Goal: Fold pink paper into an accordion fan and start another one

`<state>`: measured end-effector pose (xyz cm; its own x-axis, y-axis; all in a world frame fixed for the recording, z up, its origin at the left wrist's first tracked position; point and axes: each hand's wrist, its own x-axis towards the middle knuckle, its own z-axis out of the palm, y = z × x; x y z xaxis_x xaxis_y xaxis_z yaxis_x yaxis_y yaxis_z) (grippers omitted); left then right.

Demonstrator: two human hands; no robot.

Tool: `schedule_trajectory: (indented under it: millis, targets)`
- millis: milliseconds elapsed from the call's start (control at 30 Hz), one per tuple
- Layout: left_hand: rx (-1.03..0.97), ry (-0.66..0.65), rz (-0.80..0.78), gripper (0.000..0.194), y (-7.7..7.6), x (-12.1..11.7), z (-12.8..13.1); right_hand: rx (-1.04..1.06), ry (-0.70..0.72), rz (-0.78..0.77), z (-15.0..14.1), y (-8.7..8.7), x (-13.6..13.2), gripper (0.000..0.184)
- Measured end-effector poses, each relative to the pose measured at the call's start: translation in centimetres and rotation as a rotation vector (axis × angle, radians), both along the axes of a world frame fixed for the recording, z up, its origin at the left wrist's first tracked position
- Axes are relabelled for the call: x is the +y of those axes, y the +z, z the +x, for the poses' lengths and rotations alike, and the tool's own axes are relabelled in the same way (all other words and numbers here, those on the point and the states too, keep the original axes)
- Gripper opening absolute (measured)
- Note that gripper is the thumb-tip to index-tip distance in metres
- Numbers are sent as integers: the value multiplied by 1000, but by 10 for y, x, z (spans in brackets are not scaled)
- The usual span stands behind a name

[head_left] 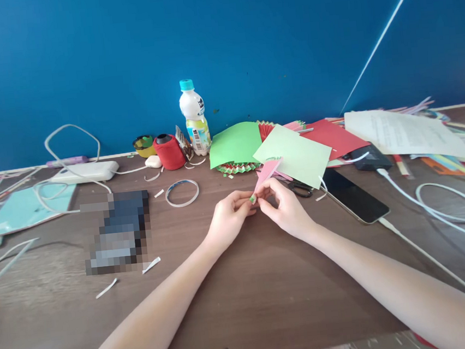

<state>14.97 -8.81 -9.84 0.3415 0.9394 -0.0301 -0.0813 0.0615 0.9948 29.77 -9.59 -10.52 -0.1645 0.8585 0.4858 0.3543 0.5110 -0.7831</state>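
Observation:
My left hand [229,220] and my right hand [283,209] meet above the middle of the desk, fingertips pinched together. A narrow piece of pink folded paper [268,172] rises from between them, leaning to the right. At its lower end a small green bit [253,199] shows at the fingertips; whether it is part of the pink paper I cannot tell. Both thumbs and forefingers are closed on this end. Just behind lie a pale green sheet [296,152] and black-handled scissors [299,189], partly covered.
A bright green sheet [236,145] covers pleated paper [238,168]. Beside it stand a bottle [194,118] and a red roll [169,152]. A tape ring [181,181] lies left of my hands. A phone [355,195] with a white cable [425,257] is at right; red paper [334,140] lies behind.

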Motion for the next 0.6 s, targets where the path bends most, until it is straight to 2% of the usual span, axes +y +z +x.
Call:
schedule_trajectory:
  millis: [367, 500, 600]
  targets:
    - [-17, 0, -12, 23, -1, 2, -1, -142, 54, 98, 6, 4, 2, 11]
    - [-21, -16, 53, 28, -1, 1, -1, -194, 62, 111, 10, 3, 4, 11]
    - [-10, -37, 131, 15, -2, 0, -2, -236, 41, 146, 11, 5, 5, 12]
